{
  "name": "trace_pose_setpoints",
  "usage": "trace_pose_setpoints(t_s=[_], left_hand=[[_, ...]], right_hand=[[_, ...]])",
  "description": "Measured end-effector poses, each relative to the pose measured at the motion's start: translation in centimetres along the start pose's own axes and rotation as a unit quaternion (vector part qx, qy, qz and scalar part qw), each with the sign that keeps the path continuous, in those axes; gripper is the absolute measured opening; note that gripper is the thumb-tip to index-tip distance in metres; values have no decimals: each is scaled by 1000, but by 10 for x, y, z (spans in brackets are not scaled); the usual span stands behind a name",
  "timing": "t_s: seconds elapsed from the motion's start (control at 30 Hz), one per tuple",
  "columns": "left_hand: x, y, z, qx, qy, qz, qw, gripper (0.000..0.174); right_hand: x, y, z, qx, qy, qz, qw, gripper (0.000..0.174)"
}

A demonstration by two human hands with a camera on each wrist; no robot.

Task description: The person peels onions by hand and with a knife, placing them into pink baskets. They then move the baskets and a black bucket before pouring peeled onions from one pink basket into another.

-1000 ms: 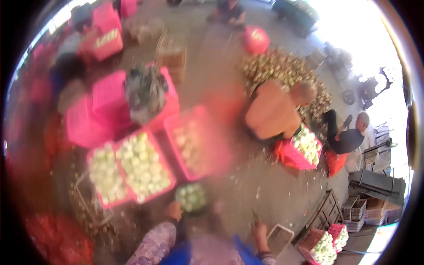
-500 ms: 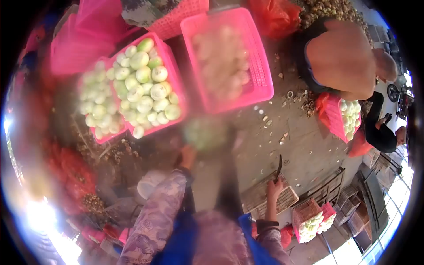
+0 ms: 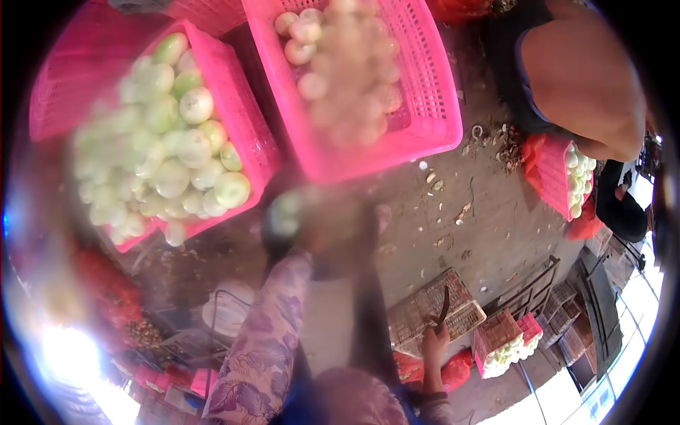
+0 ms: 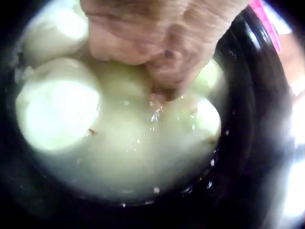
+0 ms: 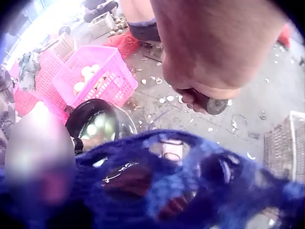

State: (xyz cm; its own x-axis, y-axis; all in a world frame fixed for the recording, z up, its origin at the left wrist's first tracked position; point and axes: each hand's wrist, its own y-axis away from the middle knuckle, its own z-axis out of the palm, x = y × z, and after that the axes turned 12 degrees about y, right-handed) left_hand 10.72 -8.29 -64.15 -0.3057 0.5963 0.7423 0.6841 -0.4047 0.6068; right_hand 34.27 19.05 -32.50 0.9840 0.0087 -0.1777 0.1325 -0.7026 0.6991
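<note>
My left hand (image 4: 162, 38) reaches into a black bucket (image 4: 252, 105) of peeled onions (image 4: 59, 114) in cloudy water; its fingertips are hidden among them, so any grip cannot be made out. In the head view the bucket (image 3: 273, 230) is blurred, with the left sleeve (image 3: 265, 319) leading to it. My right hand (image 3: 435, 341) holds a knife with a dark, curved blade (image 3: 445, 304), away from the bucket on the right. The right wrist view shows that hand (image 5: 214, 52) curled round the dark handle (image 5: 215, 106).
Pink crates of onions (image 3: 195, 106) stand beyond the bucket, one with a bare inner side (image 3: 425, 78). A wicker-like crate (image 3: 432, 312) lies at right. Peel scraps dot the floor. A bent-over person (image 3: 588, 78) is beside another pink crate (image 3: 556, 177).
The head view has tilted down and closer, so the pink crates look larger and higher up. My left hand has gone from the bucket's near edge into it. The right hand still holds the knife.
</note>
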Motion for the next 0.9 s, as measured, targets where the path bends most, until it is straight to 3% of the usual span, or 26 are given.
trace_pose_setpoints(t_s=[0.1, 0.2, 0.27, 0.33, 0.4, 0.47, 0.5, 0.53, 0.57, 0.63, 0.67, 0.7, 0.73, 0.77, 0.8, 0.9], left_hand=[[18, 9, -23, 39, 195, -80, 977, 57], [92, 33, -67, 102, 417, -117, 896, 57], [148, 48, -103, 121, 513, -92, 845, 58], [200, 60, -132, 119, 565, -9, 817, 59], [221, 61, -138, 129, 593, 88, 790, 56], [209, 63, -109, 247, 598, 38, 762, 49], [189, 55, -88, 279, 504, -103, 811, 46], [130, 46, -56, 240, 398, -71, 882, 42], [99, 31, -34, 244, 400, -65, 881, 42], [50, 6, 7, 231, 239, -32, 942, 42], [26, -5, 27, 225, 147, 0, 963, 42], [3, -14, 45, 222, 71, 36, 972, 42], [-19, -24, 61, 225, 0, 74, 972, 42], [-38, -34, 74, 232, -43, 105, 966, 42], [-55, -42, 82, 236, -60, 127, 961, 42], [-6, -43, 51, 129, 216, -17, 968, 44]], right_hand=[[34, -8, -2, 54, 56, -50, 996, 32], [12, 3, -5, 52, 47, -27, 997, 32], [-13, 11, -6, 46, 21, -32, 998, 32], [-13, 14, -7, 43, -3, -33, 999, 31], [5, -2, 5, 71, 71, -129, 987, 31], [13, -3, 5, 74, 76, -130, 986, 30], [16, -8, 8, 77, 82, -130, 985, 29], [27, -14, 9, 80, 79, -137, 984, 29], [44, -22, 10, 89, 82, -145, 982, 28], [62, -28, 11, 101, 86, -153, 979, 28], [64, -26, 7, 94, 69, -117, 986, 27], [69, -25, 6, 85, 53, -78, 992, 26], [72, -28, 7, 126, 44, -161, 978, 24], [77, -30, 6, 128, 45, -164, 977, 24], [82, -31, 3, 128, 63, -158, 977, 24], [91, -33, 0, 106, 56, -121, 985, 22]])
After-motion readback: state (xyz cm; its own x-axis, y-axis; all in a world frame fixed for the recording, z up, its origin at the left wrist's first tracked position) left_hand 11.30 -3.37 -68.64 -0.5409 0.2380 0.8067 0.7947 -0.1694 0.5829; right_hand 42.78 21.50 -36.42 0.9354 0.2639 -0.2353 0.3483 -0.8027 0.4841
